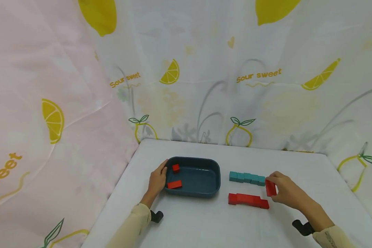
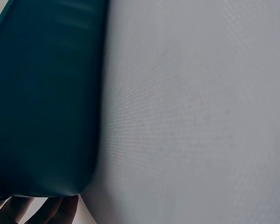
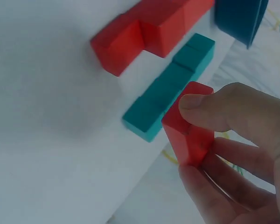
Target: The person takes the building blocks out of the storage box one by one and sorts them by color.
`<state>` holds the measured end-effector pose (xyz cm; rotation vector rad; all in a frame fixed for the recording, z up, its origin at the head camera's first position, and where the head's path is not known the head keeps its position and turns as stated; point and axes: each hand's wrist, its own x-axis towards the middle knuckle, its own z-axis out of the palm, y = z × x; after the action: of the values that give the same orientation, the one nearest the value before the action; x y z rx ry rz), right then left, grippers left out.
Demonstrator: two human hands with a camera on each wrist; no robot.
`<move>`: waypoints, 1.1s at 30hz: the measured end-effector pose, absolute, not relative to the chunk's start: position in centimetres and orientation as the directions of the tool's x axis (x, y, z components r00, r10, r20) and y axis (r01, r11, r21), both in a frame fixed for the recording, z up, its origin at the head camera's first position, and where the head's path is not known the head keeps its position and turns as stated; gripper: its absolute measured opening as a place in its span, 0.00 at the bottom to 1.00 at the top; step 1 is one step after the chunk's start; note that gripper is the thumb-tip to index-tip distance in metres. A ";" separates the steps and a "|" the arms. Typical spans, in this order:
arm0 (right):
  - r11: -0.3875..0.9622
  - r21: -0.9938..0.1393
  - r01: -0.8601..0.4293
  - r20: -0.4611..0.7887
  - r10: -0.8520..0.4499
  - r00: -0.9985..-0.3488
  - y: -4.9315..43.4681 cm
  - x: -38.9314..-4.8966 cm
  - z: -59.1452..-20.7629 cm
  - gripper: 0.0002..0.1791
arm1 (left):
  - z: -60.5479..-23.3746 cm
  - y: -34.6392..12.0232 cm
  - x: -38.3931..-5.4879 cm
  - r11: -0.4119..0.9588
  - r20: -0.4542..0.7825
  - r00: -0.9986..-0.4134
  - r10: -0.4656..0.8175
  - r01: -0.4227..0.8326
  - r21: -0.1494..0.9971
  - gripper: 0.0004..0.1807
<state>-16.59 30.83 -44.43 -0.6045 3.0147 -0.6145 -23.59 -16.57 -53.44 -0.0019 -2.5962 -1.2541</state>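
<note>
My left hand (image 1: pixel 157 179) holds the left end of a dark blue tray (image 1: pixel 192 195), its fingers (image 2: pixel 46 212) against the outer wall. Inside the tray, toward its left end, lie a small red cube (image 1: pixel 175 168) and a longer red block (image 1: pixel 175 184). On the right, my right hand (image 1: pixel 286 191) pinches a red rectangular block (image 3: pixel 189 133) between thumb and fingers. That block is held upright, close by the right end of a row of teal blocks (image 1: pixel 247 178). Nearer to me lies a row of red blocks (image 1: pixel 248 199).
A white table (image 1: pixel 204 224) carries everything. Behind it and to the left hang curtains (image 1: pixel 201 69) with lemon prints. Both block rows lie to the right of the tray, the teal one farther back.
</note>
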 end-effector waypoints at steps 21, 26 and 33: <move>0.882 -0.430 -0.192 -0.145 -0.278 -0.950 31.6 -14.8 -49.4 0.32 | -53.7 -16.8 -23.5 0.634 0.213 -0.970 -0.121 0.090 0.768 0.22; 0.885 -0.420 -0.202 -0.140 -0.282 -0.949 31.5 -14.9 -49.6 0.32 | -53.9 -16.8 -23.4 0.630 0.215 -0.970 -0.114 0.096 0.771 0.22; 0.886 -0.417 -0.201 -0.146 -0.284 -0.948 31.5 -15.0 -49.8 0.32 | -53.5 -16.6 -23.4 0.624 0.233 -0.966 -0.109 0.116 0.773 0.22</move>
<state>-14.96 31.51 -49.82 -0.3708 2.8519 -0.5980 -23.41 -16.57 -53.46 -0.0054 -2.5915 -1.2604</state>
